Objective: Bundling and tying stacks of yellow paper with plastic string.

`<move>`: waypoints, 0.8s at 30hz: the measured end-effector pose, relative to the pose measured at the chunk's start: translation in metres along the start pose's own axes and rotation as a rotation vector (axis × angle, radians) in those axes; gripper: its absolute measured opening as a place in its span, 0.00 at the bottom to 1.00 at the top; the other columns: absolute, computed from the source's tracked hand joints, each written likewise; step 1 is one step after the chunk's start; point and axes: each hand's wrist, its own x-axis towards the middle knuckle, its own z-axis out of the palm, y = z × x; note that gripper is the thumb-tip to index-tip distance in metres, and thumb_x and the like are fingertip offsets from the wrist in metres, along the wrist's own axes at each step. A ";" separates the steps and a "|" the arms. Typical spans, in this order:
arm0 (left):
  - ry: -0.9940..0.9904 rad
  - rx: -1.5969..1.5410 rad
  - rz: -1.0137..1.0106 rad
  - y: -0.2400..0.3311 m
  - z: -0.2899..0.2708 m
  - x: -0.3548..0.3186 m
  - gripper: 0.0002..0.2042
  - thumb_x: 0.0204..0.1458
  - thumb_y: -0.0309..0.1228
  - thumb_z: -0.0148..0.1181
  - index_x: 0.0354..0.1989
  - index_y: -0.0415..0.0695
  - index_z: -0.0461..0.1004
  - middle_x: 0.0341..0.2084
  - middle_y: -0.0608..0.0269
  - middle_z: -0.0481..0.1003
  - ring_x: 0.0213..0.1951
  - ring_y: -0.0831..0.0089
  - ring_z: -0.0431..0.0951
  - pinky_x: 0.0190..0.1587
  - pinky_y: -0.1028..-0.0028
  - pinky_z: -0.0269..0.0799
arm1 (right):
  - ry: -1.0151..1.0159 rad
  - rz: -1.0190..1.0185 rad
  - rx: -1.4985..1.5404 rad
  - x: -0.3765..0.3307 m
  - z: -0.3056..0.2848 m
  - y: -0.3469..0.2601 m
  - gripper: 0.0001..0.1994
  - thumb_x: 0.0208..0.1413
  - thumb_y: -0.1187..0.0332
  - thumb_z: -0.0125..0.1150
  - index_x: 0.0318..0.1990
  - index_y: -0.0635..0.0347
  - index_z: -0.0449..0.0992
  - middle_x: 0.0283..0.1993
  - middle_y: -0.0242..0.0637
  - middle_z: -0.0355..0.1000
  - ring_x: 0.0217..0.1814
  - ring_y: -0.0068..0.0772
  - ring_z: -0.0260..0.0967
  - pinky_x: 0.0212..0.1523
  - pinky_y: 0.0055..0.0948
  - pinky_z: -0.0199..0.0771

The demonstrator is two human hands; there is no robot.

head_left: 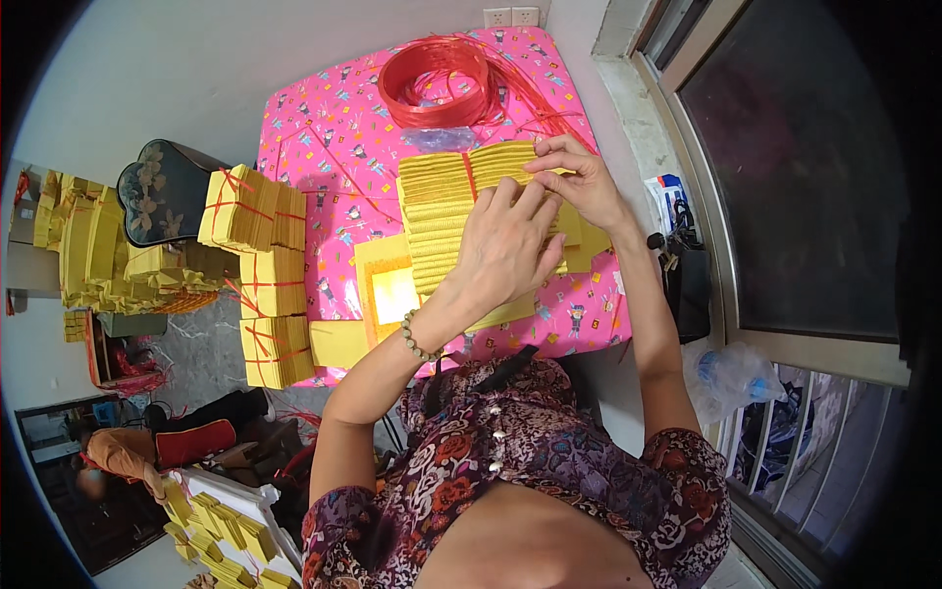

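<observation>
A bundle of ridged yellow paper point(437, 221) lies in front of me on the table, with a red strap point(469, 175) across its upper part. My left hand point(505, 240) bends over the bundle's right half, fingers curled down against the paper and thumb apart; its fingertips are partly hidden. A beaded bracelet point(414, 336) circles that wrist. At the bundle's upper right corner, the thumb and fingers of my right hand point(581, 182) come together in a pinch. What lies between them is too small to make out. Flat yellow sheets point(381, 257) stick out beneath the bundle.
A coil of red strapping point(432, 83) stands at the back of the pink patterned table point(343, 128). Red-tied yellow bundles point(273, 285) line its left edge. Beyond are a dark chair back point(162, 196) and more yellow stacks point(98, 240). A window point(805, 177) borders the right.
</observation>
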 end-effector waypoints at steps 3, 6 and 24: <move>-0.005 0.010 -0.003 0.002 0.001 -0.001 0.19 0.47 0.39 0.55 0.46 0.43 0.71 0.37 0.57 0.68 0.37 0.62 0.66 0.39 0.65 0.63 | 0.003 0.010 0.015 -0.001 0.000 0.003 0.09 0.50 0.75 0.62 0.40 0.55 0.81 0.45 0.33 0.66 0.52 0.27 0.64 0.50 0.24 0.68; 0.012 0.003 0.002 0.002 0.003 -0.002 0.19 0.47 0.39 0.55 0.46 0.43 0.70 0.36 0.57 0.68 0.37 0.62 0.65 0.39 0.65 0.62 | -0.002 -0.032 -0.035 -0.003 -0.004 0.006 0.09 0.51 0.76 0.62 0.40 0.55 0.81 0.46 0.33 0.65 0.51 0.26 0.65 0.49 0.23 0.69; 0.380 -0.448 -0.572 -0.085 -0.037 -0.050 0.23 0.56 0.38 0.53 0.59 0.43 0.63 0.57 0.55 0.64 0.59 0.64 0.62 0.60 0.67 0.57 | 0.156 0.114 0.243 -0.032 0.043 -0.010 0.20 0.65 0.67 0.41 0.62 0.64 0.56 0.59 0.38 0.58 0.63 0.29 0.54 0.63 0.29 0.53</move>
